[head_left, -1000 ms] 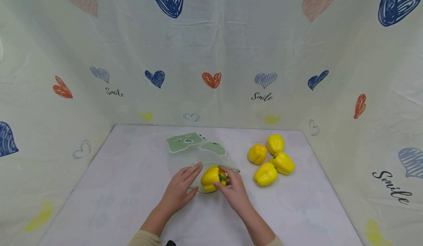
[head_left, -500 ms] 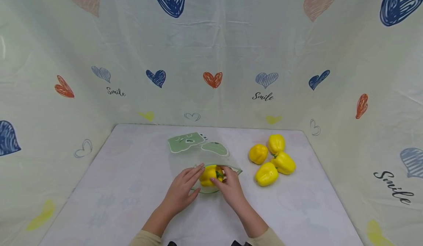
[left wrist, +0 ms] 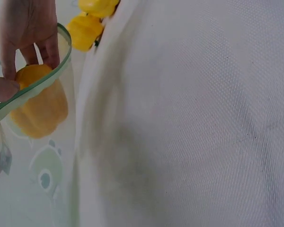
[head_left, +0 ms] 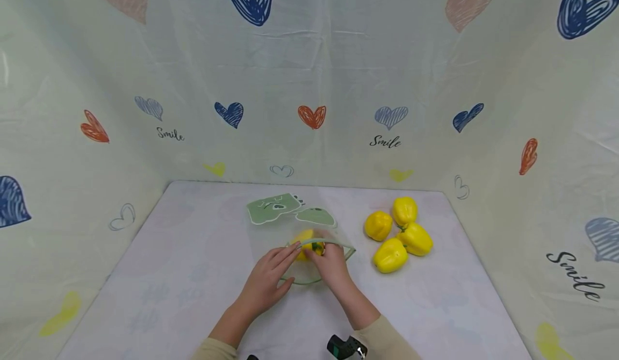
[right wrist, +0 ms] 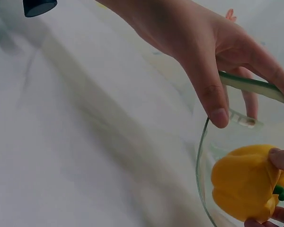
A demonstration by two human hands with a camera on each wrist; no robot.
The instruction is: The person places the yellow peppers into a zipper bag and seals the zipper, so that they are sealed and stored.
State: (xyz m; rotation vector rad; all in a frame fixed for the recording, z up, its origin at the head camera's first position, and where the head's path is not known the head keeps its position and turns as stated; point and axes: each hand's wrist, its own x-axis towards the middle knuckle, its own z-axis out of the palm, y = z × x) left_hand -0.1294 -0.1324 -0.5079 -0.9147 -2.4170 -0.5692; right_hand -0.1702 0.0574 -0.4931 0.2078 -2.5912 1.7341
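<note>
A translucent bag [head_left: 265,235] with a green rim and green cartoon print lies flat on the table, its mouth towards me. In the head view my left hand [head_left: 270,275] is at the left of the mouth, long fingers over the upper rim and thumb by the lower one, keeping it spread. My right hand [head_left: 332,266] reaches into the mouth and grips a yellow bell pepper [left wrist: 40,113] near its green stem. Through the clear film the pepper shows inside the bag, in the left wrist view. My right fingertips [right wrist: 283,160] press on it in the right wrist view.
Several more yellow bell peppers [head_left: 389,256] sit grouped on the white-covered table [head_left: 450,295], to the right of the bag. A black wrist device [head_left: 346,346] shows at my right sleeve. A heart-printed curtain [head_left: 338,80] hangs around the back and sides.
My right hand has pushed the bell pepper forward and left, from the mouth to inside the bag. The left hand has stayed at the rim, and the other peppers have not moved.
</note>
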